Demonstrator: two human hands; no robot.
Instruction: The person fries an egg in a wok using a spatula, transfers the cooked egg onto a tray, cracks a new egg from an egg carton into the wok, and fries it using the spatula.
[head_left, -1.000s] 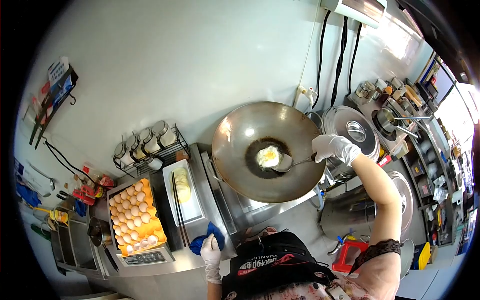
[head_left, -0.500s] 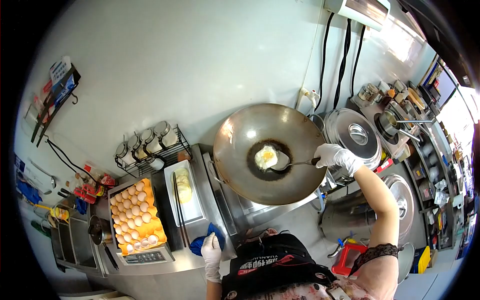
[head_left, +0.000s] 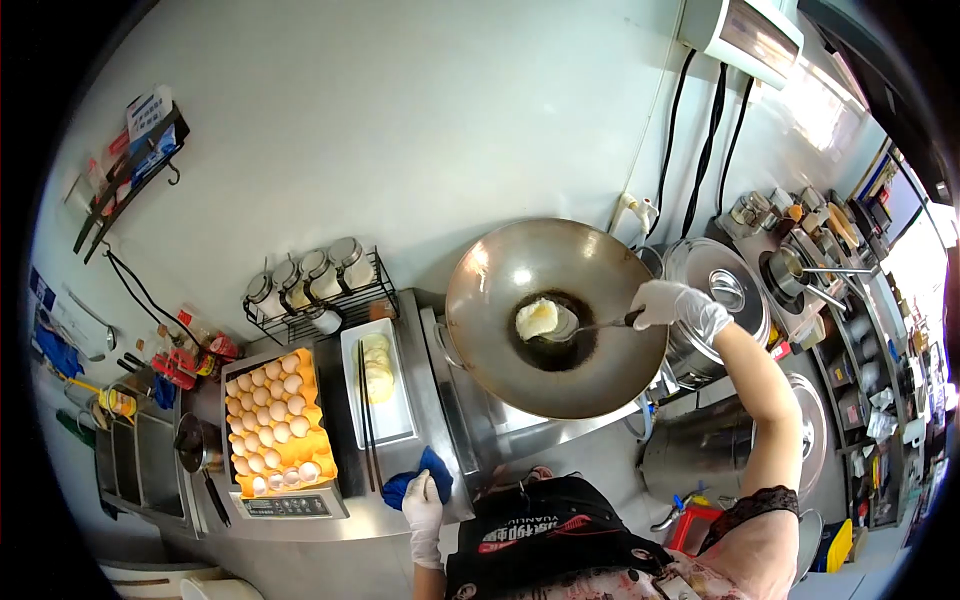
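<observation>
My gloved right hand (head_left: 672, 306) is closed round the dark handle of a metal ladle (head_left: 590, 326), whose rounded head lies in the bottom of a large wok (head_left: 490, 370). Against the ladle's head rests a fried egg (head_left: 537, 319), white side showing, in a dark patch of oil. At the counter's front edge, my gloved left hand (head_left: 422, 500) pinches a crumpled blue cloth (head_left: 432, 468). Left of the wok, a white tray (head_left: 402, 425) holds several pale, cooked eggs (head_left: 377, 372), with a pair of dark chopsticks (head_left: 366, 415) laid across its left side.
An orange carton (head_left: 318, 435) of eggs sits on a cooker (head_left: 290, 505) at the left. Behind is a wire rack (head_left: 355, 300) with several jars. Lidded metal pots (head_left: 715, 285) stand right of the wok. A small pan (head_left: 200, 445) is at far left.
The fried egg has gone from yolk showing on top to a mostly white surface, beside the ladle. My left hand stays on the cloth. The whole view has shifted slightly.
</observation>
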